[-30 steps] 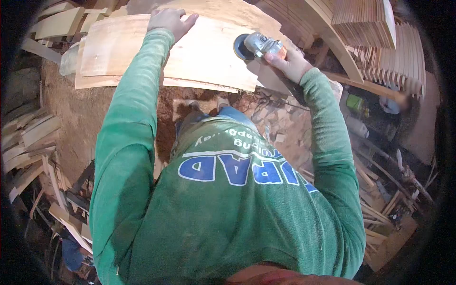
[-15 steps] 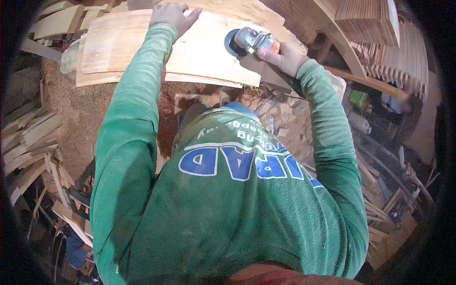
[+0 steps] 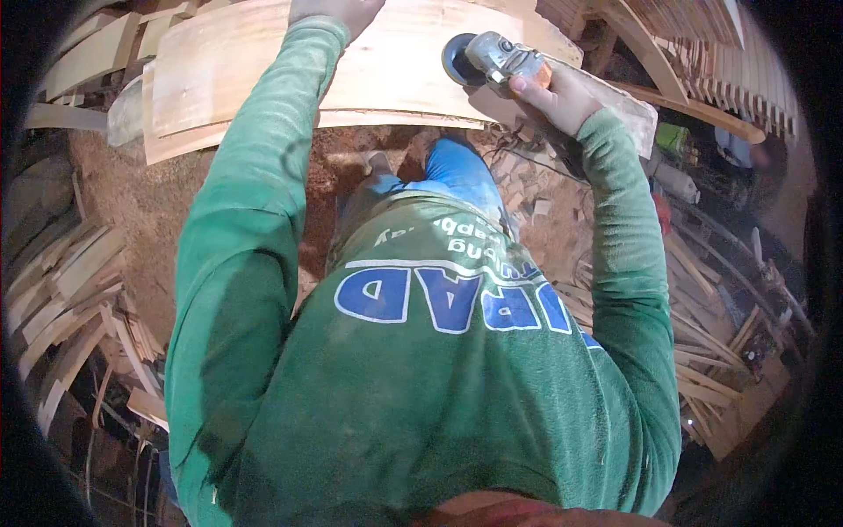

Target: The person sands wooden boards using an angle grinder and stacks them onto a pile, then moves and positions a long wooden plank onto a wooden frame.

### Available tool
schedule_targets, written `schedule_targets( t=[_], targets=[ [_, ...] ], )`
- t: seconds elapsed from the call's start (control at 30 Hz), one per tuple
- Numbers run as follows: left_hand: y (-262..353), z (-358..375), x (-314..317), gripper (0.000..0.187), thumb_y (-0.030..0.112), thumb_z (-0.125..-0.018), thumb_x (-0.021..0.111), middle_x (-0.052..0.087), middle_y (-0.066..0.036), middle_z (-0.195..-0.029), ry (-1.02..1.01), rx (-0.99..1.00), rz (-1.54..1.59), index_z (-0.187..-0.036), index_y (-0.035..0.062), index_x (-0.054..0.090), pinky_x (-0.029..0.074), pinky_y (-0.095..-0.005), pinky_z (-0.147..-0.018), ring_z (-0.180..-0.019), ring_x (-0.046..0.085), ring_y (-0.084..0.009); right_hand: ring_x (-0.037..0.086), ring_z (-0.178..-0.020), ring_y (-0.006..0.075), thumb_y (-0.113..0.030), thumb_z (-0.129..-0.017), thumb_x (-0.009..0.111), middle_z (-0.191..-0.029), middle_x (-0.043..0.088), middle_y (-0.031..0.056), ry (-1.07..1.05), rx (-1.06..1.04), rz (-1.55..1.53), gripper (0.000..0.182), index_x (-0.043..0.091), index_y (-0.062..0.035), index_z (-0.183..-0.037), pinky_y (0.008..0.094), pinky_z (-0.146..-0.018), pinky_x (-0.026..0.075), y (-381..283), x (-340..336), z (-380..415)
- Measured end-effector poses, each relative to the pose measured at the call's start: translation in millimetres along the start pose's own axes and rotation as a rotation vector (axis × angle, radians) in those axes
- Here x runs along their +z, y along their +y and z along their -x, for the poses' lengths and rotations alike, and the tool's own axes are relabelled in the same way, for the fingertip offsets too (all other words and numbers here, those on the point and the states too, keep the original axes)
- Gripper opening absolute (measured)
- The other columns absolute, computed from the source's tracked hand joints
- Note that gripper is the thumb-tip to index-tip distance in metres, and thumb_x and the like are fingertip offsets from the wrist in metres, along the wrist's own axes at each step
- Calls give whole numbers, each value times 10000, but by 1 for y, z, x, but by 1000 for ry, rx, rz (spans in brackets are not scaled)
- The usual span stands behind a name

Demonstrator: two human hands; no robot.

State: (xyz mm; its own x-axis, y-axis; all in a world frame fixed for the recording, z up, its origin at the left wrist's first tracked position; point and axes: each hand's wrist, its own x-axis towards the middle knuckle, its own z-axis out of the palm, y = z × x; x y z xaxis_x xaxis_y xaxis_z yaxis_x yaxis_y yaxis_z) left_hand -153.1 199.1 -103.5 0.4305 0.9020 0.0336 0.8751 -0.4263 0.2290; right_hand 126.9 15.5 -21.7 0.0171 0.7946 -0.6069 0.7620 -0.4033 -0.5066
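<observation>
"Head view is up on my screen. What's the surface?"

"Pale wood: a broad upper panel [image 3: 404,70] over a lower panel [image 3: 180,147] whose edge shows along the near side. The floor [image 3: 123,198] is brown and dusty, with small scraps [image 3: 540,206] to the right of the legs. Wood strips [image 3: 83,268] lie jumbled at the left, and curved slats [image 3: 746,83] stand stacked at the upper right."

"Count for me."

"Two hands, one grinder [image 3: 505,57] with one round disc [image 3: 459,60], and at least two panels. One shoe [image 3: 378,163] shows clearly. I can't count the strips, slats or scraps; they overlap too much."

"And my hands?"

"Your right hand [image 3: 562,98] is wrapped round the grinder's body, over the right part of the upper panel. I can't tell whether the disc touches the wood. Your left hand [image 3: 338,10] is at the panel's far side, cut off by the top of the picture, so I can't tell how wide its fingers are."

"Changed since the earlier frame?"

"The panels sit higher in my view, more of the blue trouser leg [image 3: 457,167] shows, and a red object [image 3: 661,213] has appeared beside your right sleeve [image 3: 619,211]."
</observation>
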Motion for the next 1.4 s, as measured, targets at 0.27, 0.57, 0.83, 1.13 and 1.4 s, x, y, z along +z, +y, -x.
schedule_targets(
  t=[0.27,0.57,0.83,1.13,1.4],
  targets=[
    [2,8,-2,514,530,-908,531,726,-191,-1054,-23,-12,-3,-996,87,777,408,-493,-1007,-1078,640,-360,660,-985,209,-662,-895,612,-1044,713,122,13,-78,-105,718,660,-24,-1221,348,-875,516,10,11,-2],
    [-3,1,2,532,543,-916,524,724,-193,-1067,20,-15,26,-1002,82,776,402,-508,-1038,-1089,642,-363,589,-1110,183,-560,-974,565,-1202,658,104,1,-28,-42,676,544,-8,-1362,333,-995,452,6,7,1],
    [1,5,-1,538,541,-921,518,727,-197,-1056,62,-22,-17,-1014,77,774,368,-509,-1079,-1089,647,-365,606,-1102,199,-552,-977,550,-1191,669,113,13,-57,-9,657,549,-18,-1360,344,-995,454,14,10,1],
    [1,2,0,554,550,-927,510,720,-201,-1095,-9,-29,15,-1045,74,768,337,-520,-1110,-1122,639,-345,622,-1081,217,-625,-954,528,-1166,680,130,-8,-68,59,696,563,-53,-1349,356,-965,467,-1,2,16],
    [3,4,-1,528,528,-915,540,722,-202,-1064,42,-30,37,-1001,62,772,330,-529,-1115,-1102,642,-348,599,-1101,201,-551,-973,565,-1188,663,117,-34,-46,-34,647,568,-12,-1332,343,-987,458,12,4,8]
  ],
)
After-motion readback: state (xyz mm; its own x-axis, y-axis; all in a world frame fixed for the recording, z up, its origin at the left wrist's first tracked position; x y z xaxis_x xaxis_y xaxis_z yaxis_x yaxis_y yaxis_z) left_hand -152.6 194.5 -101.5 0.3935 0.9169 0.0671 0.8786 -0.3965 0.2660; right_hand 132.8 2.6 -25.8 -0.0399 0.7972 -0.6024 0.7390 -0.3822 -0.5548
